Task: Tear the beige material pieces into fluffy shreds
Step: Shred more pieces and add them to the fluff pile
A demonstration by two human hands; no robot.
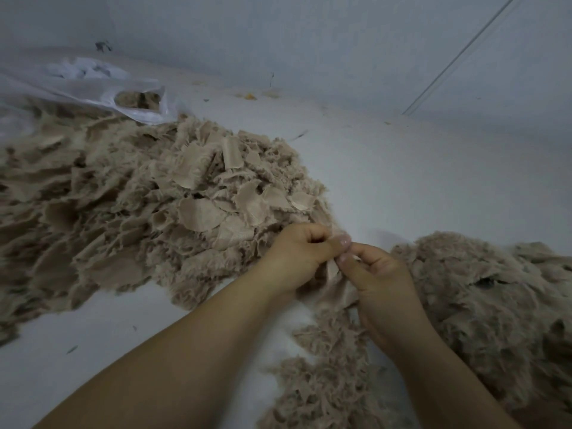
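— What are the hands working on?

— A small beige piece, thin and woven, with a frayed edge. It is hanging between the two hands, just above the white surface. The left hand is curling its fingers and pinching the top of the piece with the thumb; the right hand is pinching it right beside, thumb tips nearly touching.

— Is that surface a counter?

— I cannot tell; it is flat, pale and matte, meeting a grey wall at its far edge.

— Where is the rest of the material lying?

— A broad pile of pieces is spreading from the left edge toward the middle, touching the left hand's knuckles. The pieces are flat, roughly rectangular scraps with fuzzy, fringed borders; some are curling, showing a fine cloth weave.

— And the torn stuff?

— A heap of fluffy shreds is sitting at the right edge, soft, woolly and shapeless, with no flat faces showing. A looser trail of shreds is running under the right forearm toward the near edge.

— Anything else?

— A thin, crinkled, translucent white plastic bag is lying at the far left corner, overlapping the pile, more beige showing through its handle hole. Small dark and yellowish crumbs are dotting the far edge.
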